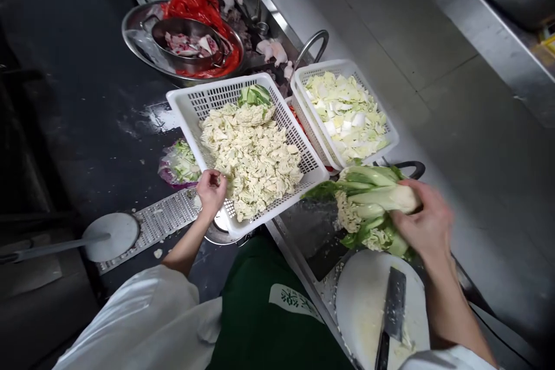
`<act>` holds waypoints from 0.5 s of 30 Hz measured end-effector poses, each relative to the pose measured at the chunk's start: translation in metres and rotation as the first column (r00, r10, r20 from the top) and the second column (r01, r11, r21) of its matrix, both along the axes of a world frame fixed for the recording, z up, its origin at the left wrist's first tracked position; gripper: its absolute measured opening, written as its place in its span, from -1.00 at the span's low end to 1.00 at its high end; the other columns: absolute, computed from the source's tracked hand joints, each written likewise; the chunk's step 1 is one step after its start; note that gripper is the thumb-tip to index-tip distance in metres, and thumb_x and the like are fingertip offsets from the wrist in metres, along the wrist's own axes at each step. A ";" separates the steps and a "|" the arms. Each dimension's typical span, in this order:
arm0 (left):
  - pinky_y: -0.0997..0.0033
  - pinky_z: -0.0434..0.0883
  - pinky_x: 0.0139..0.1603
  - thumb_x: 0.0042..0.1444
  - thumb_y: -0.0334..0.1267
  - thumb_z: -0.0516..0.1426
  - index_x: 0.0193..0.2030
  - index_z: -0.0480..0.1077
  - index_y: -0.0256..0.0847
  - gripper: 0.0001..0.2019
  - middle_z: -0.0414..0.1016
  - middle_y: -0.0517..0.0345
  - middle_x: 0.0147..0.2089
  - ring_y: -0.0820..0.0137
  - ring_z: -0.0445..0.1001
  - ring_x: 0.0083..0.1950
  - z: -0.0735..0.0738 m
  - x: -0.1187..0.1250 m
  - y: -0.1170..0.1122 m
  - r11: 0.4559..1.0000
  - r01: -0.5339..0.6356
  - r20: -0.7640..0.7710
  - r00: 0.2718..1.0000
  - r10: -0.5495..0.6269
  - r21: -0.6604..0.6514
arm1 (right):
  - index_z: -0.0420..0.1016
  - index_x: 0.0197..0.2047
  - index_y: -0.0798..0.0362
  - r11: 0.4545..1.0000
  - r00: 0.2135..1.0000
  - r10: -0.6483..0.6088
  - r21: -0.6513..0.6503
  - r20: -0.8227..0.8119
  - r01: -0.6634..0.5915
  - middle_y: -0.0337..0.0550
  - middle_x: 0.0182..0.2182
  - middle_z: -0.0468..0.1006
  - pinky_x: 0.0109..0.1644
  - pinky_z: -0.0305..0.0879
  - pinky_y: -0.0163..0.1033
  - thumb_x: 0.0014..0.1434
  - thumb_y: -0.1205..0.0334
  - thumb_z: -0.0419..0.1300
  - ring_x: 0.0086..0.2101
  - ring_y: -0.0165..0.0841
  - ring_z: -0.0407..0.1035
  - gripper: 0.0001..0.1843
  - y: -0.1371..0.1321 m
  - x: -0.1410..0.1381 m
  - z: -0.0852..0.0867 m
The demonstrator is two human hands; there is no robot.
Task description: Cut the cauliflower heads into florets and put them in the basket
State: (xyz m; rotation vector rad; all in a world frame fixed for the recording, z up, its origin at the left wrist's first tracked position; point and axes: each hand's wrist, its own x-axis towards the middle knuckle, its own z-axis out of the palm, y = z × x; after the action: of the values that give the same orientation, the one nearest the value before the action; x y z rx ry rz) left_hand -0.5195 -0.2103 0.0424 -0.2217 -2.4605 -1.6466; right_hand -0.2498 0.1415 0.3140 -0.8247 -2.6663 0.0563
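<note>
Cauliflower head [355, 208]: held clear of the basket, just right of its near corner, stalk toward the palm, leaves and curds pointing at the basket; whether a leaf tip touches the rim I cannot tell.
Right hand [427, 222]: clamped on the stalk end, well apart from the other hand. This looks like a sound hold, since the stalk should bear pressure better than the crumbly curds.
Left hand [211, 192]: fingers closed on the near left rim of the basket. A steady pinch here should keep it from sliding or tipping.
White basket [182, 113]: perforated, in front of the person, near the green apron [264, 312]. Best kept from leaning further, as loose bits could spill over the low side.
Cauliflower pieces [255, 162]: heaped in the basket, with a leafy chunk [255, 94] at the far end; leaves are best kept out of the cut florets.
Cleaver [394, 303]: lying flat on the round cutting board [358, 300], near the right forearm. Care is needed to keep the wrist off its edge.
Chopped cabbage [347, 110]: in a second basket [390, 139] just beyond; stray leaves could fall in there.
</note>
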 end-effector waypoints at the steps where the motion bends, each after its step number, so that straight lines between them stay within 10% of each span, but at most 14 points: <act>1: 0.49 0.26 -0.36 0.08 -0.22 0.17 -0.30 0.34 -0.18 -0.88 0.35 0.27 -0.42 0.50 0.28 -0.46 0.000 0.000 0.000 1.000 0.011 -0.009 1.000 -0.011 -0.004 | 0.50 0.04 -0.24 0.995 0.996 0.091 -0.034 0.001 -0.091 -0.06 -0.11 0.61 -0.13 0.48 0.09 -0.13 0.25 0.20 -0.12 0.02 0.52 -0.41 -0.007 -0.015 0.000; 9: 0.47 0.24 -0.38 0.10 -0.21 0.17 -0.34 0.34 -0.17 -0.89 0.33 0.27 -0.47 0.47 0.28 -0.48 0.000 0.001 -0.003 1.000 0.008 -0.016 1.000 -0.008 -0.016 | 0.43 0.13 -0.04 0.780 0.852 0.519 -0.372 -0.063 -0.503 -0.06 -0.11 0.53 -0.24 0.46 -0.08 0.05 0.30 0.19 -0.20 -0.19 0.42 -0.47 -0.072 -0.215 -0.023; 15: 0.47 0.23 -0.41 0.15 -0.26 0.15 -0.33 0.35 -0.16 -0.93 0.33 0.29 -0.48 0.48 0.28 -0.49 0.005 0.003 -0.002 0.999 0.023 -0.086 0.996 -0.026 -0.040 | 0.24 0.34 0.14 0.718 0.703 0.678 -0.399 0.216 -0.570 0.17 0.01 0.48 -0.13 0.43 0.07 0.13 0.34 0.14 -0.14 -0.09 0.38 -0.33 -0.155 -0.352 -0.079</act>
State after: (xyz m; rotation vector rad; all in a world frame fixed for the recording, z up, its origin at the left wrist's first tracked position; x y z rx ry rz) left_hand -0.5165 -0.2122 0.0474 -0.3228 -2.4367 -1.5646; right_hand -0.6019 -0.0140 0.2352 0.0899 -3.2104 0.5559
